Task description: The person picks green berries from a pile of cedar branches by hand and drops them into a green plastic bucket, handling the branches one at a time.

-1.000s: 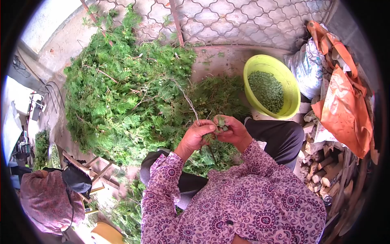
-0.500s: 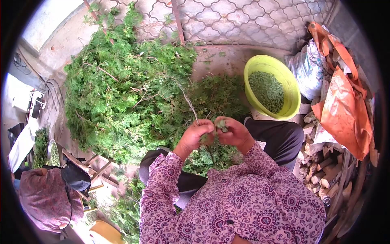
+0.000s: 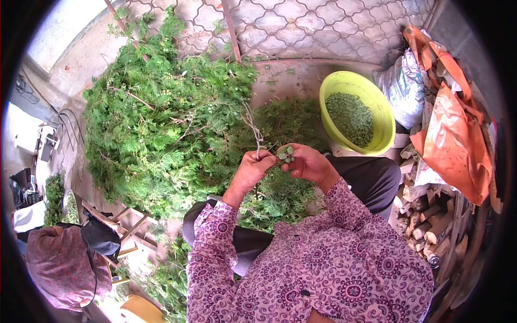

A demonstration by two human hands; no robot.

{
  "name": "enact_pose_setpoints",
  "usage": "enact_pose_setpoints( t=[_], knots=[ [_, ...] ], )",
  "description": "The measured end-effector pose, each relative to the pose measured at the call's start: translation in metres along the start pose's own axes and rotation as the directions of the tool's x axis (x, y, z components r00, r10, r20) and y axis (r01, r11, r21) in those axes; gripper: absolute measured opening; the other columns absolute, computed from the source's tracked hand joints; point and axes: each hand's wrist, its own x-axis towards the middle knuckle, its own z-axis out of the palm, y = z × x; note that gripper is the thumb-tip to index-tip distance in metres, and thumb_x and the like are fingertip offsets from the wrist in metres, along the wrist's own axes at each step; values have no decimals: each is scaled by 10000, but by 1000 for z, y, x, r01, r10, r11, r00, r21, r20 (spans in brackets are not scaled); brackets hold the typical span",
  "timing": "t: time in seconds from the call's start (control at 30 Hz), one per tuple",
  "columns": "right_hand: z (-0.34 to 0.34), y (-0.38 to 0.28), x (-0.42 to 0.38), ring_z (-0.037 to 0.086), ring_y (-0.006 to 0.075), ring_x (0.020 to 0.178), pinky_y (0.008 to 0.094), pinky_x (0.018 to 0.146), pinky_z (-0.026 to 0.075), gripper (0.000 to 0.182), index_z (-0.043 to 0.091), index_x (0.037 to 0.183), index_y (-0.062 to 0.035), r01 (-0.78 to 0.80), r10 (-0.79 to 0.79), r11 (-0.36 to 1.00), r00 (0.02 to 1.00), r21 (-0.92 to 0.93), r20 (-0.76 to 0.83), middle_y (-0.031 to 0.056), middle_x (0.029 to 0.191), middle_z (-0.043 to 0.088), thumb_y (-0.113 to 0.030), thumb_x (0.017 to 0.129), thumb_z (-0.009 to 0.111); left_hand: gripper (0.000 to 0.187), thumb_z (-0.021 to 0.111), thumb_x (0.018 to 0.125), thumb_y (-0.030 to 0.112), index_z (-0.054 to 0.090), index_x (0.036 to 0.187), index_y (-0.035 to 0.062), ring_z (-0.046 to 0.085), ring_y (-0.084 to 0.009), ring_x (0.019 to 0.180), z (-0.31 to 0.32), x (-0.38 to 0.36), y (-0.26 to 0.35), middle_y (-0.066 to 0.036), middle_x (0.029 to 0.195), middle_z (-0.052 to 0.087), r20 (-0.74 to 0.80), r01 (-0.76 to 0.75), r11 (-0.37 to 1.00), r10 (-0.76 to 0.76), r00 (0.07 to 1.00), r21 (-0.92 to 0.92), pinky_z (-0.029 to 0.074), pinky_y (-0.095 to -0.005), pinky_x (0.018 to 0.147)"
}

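Observation:
My left hand (image 3: 252, 171) is closed on a thin, pale branch (image 3: 255, 128) that rises from between the fingers toward the pile. Close by on the right, my right hand (image 3: 311, 163) has its fingers curled round a cluster of small green cones (image 3: 286, 154). The two hands nearly meet at this cluster. Beneath and beyond them spreads a large heap of cut green conifer branches (image 3: 156, 129). A yellow-green basin (image 3: 385, 129) stands to the right of my right hand, partly filled with loose green cones (image 3: 351, 119).
Split firewood (image 3: 431, 218) is stacked at the right, below an orange bag (image 3: 452, 145) and a white sack (image 3: 403, 89). Wire mesh (image 3: 312, 29) borders the far side. At lower left, another person (image 3: 64, 264) sits near a wooden frame (image 3: 126, 226) and a yellow container (image 3: 141, 309).
My left hand has shifted slightly left and down with the branch. My right hand has opened out a little, and more of the cone cluster shows between the hands.

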Motion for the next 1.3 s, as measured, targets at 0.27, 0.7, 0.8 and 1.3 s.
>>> enact_pose_setpoints(
  t=[0.27,0.7,0.8,1.3],
  knots=[
    [23,-12,0,576,150,712,203,459,401,309,492,1099,-8,-48,22,983,989,-178,-149,83,908,591,-140,824,539,127,563,812,122,608,714,55,353,-9,475,-1,4,-5,81,551,452,0,-116,988,117,993,100,265,-183,421],
    [10,6,19,473,147,501,263,448,352,126,524,823,-12,245,-540,-341,740,-908,402,49,624,510,-122,783,571,88,570,801,117,589,762,40,382,-39,427,-1,7,-15,-12,640,553,-30,91,973,-100,995,-212,275,-188,357],
    [31,-14,5,468,186,542,308,500,380,158,538,864,23,-62,-10,907,985,-415,-170,97,643,499,-109,779,553,92,571,799,107,583,750,31,398,-63,396,3,-1,-3,-35,646,563,36,68,941,-60,998,-331,272,-194,339],
    [-62,-166,-42,547,365,857,404,743,448,392,499,1101,-34,-506,-918,-374,320,-778,234,224,933,555,-113,732,605,168,528,829,201,518,750,53,266,-96,342,-42,6,-2,12,468,384,-171,-198,587,102,980,-785,251,-246,402]
  ],
)
